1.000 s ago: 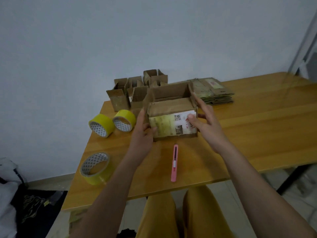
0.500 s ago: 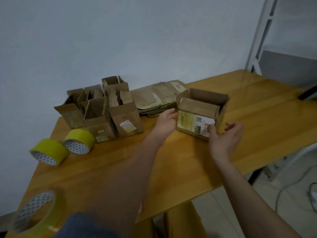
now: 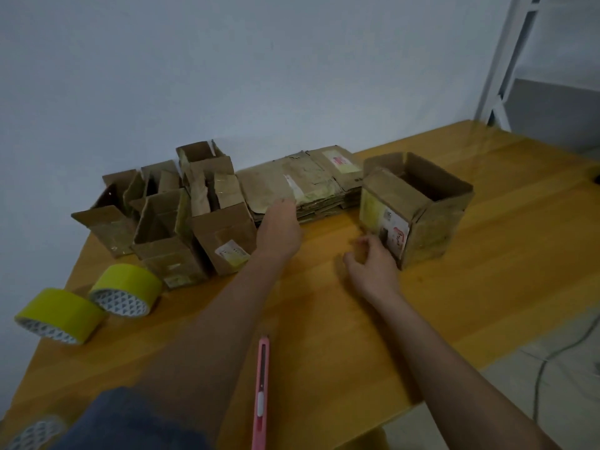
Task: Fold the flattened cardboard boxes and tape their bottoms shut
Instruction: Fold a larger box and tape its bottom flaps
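A stack of flattened cardboard boxes (image 3: 302, 186) lies at the back of the wooden table (image 3: 487, 271), against the wall. My left hand (image 3: 279, 228) reaches to the stack's front left corner, and its fingertips touch the top sheet. To the right of the stack a folded box (image 3: 418, 209) stands upright with its top flaps up and a printed label on its near face. My right hand (image 3: 373, 264) hovers just in front of that box's near corner, fingers loosely curled, holding nothing.
Several folded boxes (image 3: 162, 228) stand grouped at the back left. Two yellow tape rolls (image 3: 126, 289) (image 3: 58, 316) lie in front of them, and a third tape roll (image 3: 35, 433) sits at the bottom left corner. A pink utility knife (image 3: 261, 391) lies near the front edge.
Both hands let go of the folded box, which now stands at the right. My left hand moved left to the flat stack. My view swung to the right.
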A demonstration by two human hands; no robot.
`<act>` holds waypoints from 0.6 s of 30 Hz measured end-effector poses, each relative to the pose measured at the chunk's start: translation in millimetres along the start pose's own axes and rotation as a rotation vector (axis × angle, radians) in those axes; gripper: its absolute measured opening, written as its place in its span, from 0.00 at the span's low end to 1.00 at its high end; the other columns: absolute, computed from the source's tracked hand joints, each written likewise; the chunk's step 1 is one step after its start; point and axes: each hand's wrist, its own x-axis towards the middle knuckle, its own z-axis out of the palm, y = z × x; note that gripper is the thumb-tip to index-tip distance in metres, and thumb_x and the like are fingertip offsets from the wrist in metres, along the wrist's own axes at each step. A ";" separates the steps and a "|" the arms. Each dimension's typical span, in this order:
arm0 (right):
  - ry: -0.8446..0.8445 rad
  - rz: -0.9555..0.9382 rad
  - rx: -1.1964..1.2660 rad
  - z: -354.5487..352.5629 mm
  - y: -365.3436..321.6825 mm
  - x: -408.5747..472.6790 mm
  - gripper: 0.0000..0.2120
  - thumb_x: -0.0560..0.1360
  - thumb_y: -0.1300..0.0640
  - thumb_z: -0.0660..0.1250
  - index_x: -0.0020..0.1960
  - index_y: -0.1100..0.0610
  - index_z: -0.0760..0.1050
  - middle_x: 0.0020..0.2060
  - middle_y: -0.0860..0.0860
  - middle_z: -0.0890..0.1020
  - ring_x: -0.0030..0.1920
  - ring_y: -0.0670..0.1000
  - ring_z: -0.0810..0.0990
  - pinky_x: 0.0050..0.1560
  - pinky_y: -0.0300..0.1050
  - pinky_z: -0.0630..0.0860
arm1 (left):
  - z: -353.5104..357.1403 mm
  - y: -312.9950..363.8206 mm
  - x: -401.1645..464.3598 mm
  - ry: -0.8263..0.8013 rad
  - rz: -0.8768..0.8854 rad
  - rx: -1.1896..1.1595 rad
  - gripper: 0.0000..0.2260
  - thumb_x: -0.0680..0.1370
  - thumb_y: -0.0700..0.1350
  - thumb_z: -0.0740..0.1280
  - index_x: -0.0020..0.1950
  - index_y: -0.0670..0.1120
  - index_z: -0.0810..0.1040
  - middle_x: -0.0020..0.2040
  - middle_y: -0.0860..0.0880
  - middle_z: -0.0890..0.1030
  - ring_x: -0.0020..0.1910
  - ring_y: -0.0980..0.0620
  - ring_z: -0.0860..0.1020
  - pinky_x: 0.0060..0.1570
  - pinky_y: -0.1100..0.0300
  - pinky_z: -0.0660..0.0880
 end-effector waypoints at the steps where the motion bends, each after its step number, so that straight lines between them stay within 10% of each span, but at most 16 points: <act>1: 0.006 0.003 -0.030 0.5 -1.3 5.2 0.18 0.78 0.51 0.66 0.66 0.54 0.71 0.66 0.52 0.74 0.67 0.54 0.71 0.63 0.48 0.69 | 1.9 -1.0 4.0 0.006 0.022 0.040 0.16 0.78 0.32 0.59 0.66 0.39 0.71 0.63 0.42 0.73 0.62 0.45 0.71 0.57 0.53 0.72; 9: 0.254 -0.135 -0.050 13.3 16.2 14.4 0.15 0.83 0.52 0.55 0.59 0.52 0.80 0.52 0.48 0.82 0.51 0.50 0.79 0.44 0.43 0.72 | 25.4 -12.4 44.6 0.011 0.044 0.292 0.18 0.78 0.33 0.63 0.68 0.42 0.70 0.66 0.40 0.72 0.65 0.42 0.69 0.67 0.48 0.68; 13: 0.233 -0.178 -0.018 14.6 18.5 16.8 0.12 0.81 0.50 0.60 0.55 0.47 0.82 0.46 0.43 0.84 0.46 0.47 0.79 0.42 0.47 0.77 | 30.4 -21.2 51.4 0.025 -0.072 0.251 0.05 0.80 0.35 0.63 0.50 0.43 0.77 0.44 0.44 0.78 0.43 0.46 0.77 0.37 0.55 0.71; 18: 0.191 -0.187 0.008 18.7 24.1 19.0 0.09 0.79 0.48 0.66 0.53 0.45 0.84 0.44 0.43 0.85 0.46 0.47 0.81 0.42 0.50 0.80 | 27.2 -18.8 55.6 -0.051 -0.077 0.303 0.03 0.78 0.42 0.68 0.49 0.43 0.77 0.42 0.46 0.77 0.41 0.48 0.74 0.37 0.54 0.71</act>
